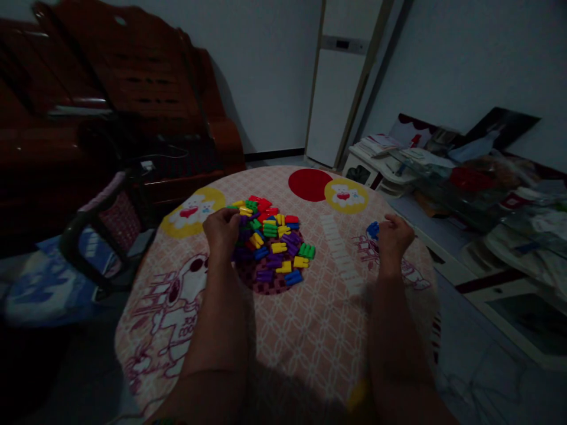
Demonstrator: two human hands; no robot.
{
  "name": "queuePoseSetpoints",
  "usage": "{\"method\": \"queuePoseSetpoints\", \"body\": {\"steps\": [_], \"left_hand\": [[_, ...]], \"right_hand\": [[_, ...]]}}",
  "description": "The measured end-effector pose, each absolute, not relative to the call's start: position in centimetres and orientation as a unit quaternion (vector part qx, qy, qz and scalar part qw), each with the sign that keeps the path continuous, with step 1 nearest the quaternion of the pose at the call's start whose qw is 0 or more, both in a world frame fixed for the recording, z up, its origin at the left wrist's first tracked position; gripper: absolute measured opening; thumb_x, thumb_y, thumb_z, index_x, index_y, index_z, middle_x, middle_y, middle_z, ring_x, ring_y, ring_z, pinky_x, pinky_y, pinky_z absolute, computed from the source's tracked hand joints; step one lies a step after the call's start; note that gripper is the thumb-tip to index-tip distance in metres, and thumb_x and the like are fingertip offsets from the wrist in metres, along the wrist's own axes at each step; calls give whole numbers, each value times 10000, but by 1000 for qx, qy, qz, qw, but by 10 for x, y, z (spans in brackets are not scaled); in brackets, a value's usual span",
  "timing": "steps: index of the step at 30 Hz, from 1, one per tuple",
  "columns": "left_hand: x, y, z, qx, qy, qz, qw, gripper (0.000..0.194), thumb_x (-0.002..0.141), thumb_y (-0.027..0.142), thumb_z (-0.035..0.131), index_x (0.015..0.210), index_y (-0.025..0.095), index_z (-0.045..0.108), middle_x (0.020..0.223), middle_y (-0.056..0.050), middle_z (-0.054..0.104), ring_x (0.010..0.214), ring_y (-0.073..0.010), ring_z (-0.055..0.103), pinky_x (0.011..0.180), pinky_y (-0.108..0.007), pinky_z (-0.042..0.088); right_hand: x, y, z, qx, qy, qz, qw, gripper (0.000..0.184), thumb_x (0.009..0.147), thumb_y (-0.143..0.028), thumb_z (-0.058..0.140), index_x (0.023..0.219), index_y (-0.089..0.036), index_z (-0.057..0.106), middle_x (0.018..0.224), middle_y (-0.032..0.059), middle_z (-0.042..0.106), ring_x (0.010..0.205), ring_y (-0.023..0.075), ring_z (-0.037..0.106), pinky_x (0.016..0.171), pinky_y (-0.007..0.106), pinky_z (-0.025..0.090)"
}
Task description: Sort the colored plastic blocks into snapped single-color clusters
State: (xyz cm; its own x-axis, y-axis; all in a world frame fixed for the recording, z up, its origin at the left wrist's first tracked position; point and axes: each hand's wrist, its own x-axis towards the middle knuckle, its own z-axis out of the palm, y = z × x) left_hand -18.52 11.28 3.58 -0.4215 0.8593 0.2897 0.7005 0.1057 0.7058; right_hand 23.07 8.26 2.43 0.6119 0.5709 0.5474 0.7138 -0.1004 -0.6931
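Small plastic building blocks [279, 248] in red, yellow, green, blue and purple lie in a loose heap on the round table's patterned cloth [292, 330]. At the heap's left edge is my left hand [221, 233], its fingers bent and pinched together; what lies between the fingertips is hidden. Well to the right of the heap, my right hand [396, 237] hovers over or rests near the cloth with curled fingers. A blue building block [372, 229] shows at its thumb and fingertips. The light is dim and fine detail is lost.
A pale printed strip [340, 254] runs along the cloth between heap and right hand. A metal-framed chair [95, 248] stands left of the table, a wooden sofa [133, 82] behind it. On the right is a cluttered low cabinet [469, 177]. A tall white unit [336, 100] stands at the back.
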Motion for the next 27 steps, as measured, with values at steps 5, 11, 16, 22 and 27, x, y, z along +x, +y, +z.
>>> {"method": "queuePoseSetpoints", "body": {"steps": [5, 11, 16, 22, 27], "left_hand": [[-192, 111, 34, 524, 783, 324, 82, 337, 804, 319, 604, 1056, 172, 772, 996, -115, 764, 956, -281, 694, 885, -377, 518], [-183, 112, 32, 654, 706, 225, 153, 192, 731, 289, 705, 889, 221, 792, 905, -57, 771, 914, -248, 686, 822, -313, 499], [-167, 110, 35, 725, 616, 189, 244, 142, 733, 236, 689, 836, 210, 783, 866, -26, 776, 801, -200, 687, 714, -274, 475], [-146, 106, 42, 768, 590, 129, 212, 248, 703, 159, 700, 938, 195, 772, 928, -59, 770, 846, -226, 683, 723, -285, 471], [-125, 105, 38, 765, 613, 104, 169, 281, 696, 159, 729, 976, 185, 743, 1013, -108, 747, 930, -268, 673, 757, -311, 478]], "right_hand": [[143, 92, 11, -641, -553, 197, 494, 304, 743, -328, 568, 924, -170, 753, 782, 56, 738, 653, 204, 674, 606, 310, 545], [96, 85, -11, -586, -640, 277, 413, 163, 716, -285, 594, 760, -211, 733, 761, 26, 734, 724, 185, 679, 676, 282, 548], [101, 85, -12, -589, -580, 358, 435, 220, 692, -347, 591, 791, -197, 718, 705, 22, 709, 658, 192, 678, 540, 264, 520], [98, 83, -8, -587, -551, 386, 451, 246, 643, -388, 595, 740, -183, 691, 623, 15, 672, 543, 165, 628, 463, 245, 479], [97, 82, -4, -590, -538, 393, 456, 244, 620, -383, 608, 725, -180, 693, 635, 16, 676, 558, 167, 639, 468, 245, 486]]}}
